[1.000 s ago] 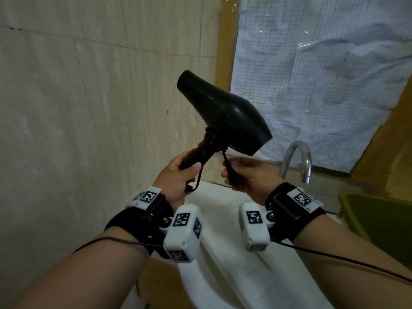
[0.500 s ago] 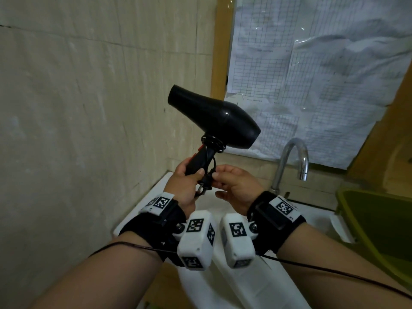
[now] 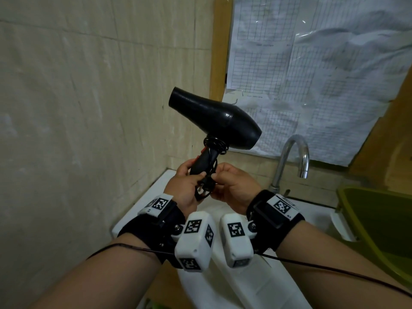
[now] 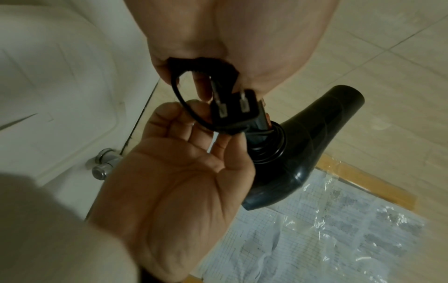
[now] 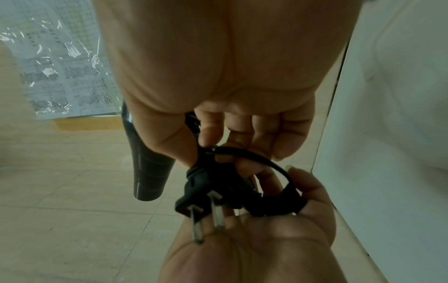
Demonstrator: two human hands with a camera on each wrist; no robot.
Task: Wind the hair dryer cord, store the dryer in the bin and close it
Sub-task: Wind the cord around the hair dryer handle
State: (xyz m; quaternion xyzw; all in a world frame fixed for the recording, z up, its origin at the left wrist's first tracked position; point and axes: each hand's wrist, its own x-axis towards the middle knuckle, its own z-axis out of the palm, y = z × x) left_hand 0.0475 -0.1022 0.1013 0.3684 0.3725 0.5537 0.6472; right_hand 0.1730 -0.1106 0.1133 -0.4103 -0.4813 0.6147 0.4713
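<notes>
I hold a black hair dryer upright over the sink, nozzle pointing up-left. My left hand grips the lower part of its handle. Several turns of black cord are wound round the top of the handle. My right hand pinches the cord right by the two-pin plug, beside the handle's bottom end. A short loop of cord runs from the plug to the handle end in my left hand. In the left wrist view the plug hangs between both hands.
An open olive-green bin stands at the right edge. A chrome faucet rises behind my right hand over the white sink. A tiled wall stands close on the left. Plastic-covered paper sheets hang behind.
The dryer and both hands have come lower and closer. The cord that stretched out to my right hand is now wound on the handle, and my right hand has brought the plug to the handle's base.
</notes>
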